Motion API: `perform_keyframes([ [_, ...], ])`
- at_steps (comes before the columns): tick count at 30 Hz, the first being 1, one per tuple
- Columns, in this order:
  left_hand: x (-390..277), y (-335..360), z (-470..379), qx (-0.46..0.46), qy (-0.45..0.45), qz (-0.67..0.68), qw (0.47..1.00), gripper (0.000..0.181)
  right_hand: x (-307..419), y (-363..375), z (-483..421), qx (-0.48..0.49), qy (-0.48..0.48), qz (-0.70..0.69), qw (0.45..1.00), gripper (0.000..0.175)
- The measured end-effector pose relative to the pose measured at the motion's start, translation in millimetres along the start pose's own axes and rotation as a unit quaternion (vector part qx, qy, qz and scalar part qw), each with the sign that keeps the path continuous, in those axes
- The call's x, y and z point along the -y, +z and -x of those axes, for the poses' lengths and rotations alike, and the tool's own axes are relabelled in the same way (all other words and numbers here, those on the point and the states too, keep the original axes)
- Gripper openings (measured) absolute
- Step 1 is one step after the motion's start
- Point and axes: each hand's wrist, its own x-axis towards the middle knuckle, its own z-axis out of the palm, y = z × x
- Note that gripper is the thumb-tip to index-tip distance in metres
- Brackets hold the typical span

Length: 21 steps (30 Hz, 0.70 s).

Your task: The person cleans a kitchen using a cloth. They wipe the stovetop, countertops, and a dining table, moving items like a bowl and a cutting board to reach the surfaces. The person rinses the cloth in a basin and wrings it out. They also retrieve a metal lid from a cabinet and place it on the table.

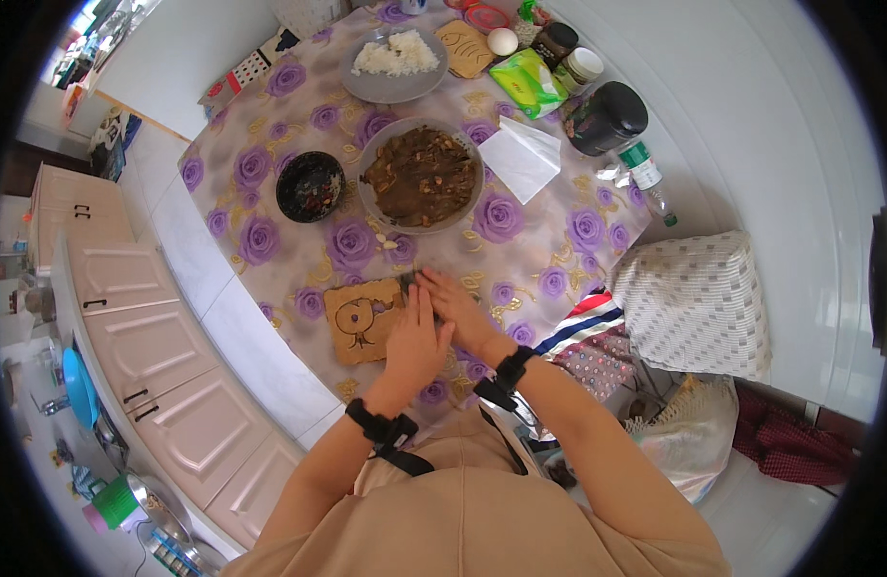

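My left hand (pixel 416 337) lies with its fingers stretched forward at the right edge of a square tan trivet (pixel 348 345) that bears a cut-out line figure. Close against it is my right hand (pixel 455 306), its fingertips reaching past those of the left. Beneath the fingers a dark object (pixel 409 279) shows only in part; my hands hide the rest, so its kind and any grip on it are unclear. Beyond the hands stands a bowl (pixel 479 189) of brown stewed food. A small black bowl (pixel 299 210) with food remnants sits to its left.
The table has a purple rose tablecloth (pixel 443 252). Farther back are a grey plate (pixel 385 92) of rice, another tan trivet (pixel 466 49), an egg (pixel 502 42), jars (pixel 579 70), a green tissue pack (pixel 528 83) and a black canister (pixel 606 118). A white napkin (pixel 522 159) lies right of the stew.
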Motion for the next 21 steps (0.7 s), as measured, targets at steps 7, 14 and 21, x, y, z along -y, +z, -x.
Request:
perform_keyframes([
  [7, -36.8, -7.9, 52.7, 0.204, 0.030, 0.031, 0.978, 0.073, 33.6, -13.3, 88.6, 0.123, 0.022, 0.005, 0.992, 0.053],
  [14, -39.9, 8.9, 65.6, 0.276, 0.124, 0.038, 0.952, 0.073, 15.9, -37.1, 122.0, 0.109, -0.068, -0.018, 0.992, 0.048],
  [21, -56.4, 34.8, -56.6, 0.166, 0.126, 0.083, 0.974, 0.068, -47.8, -76.1, 71.1, -0.071, 0.059, 0.147, 0.985, 0.049],
])
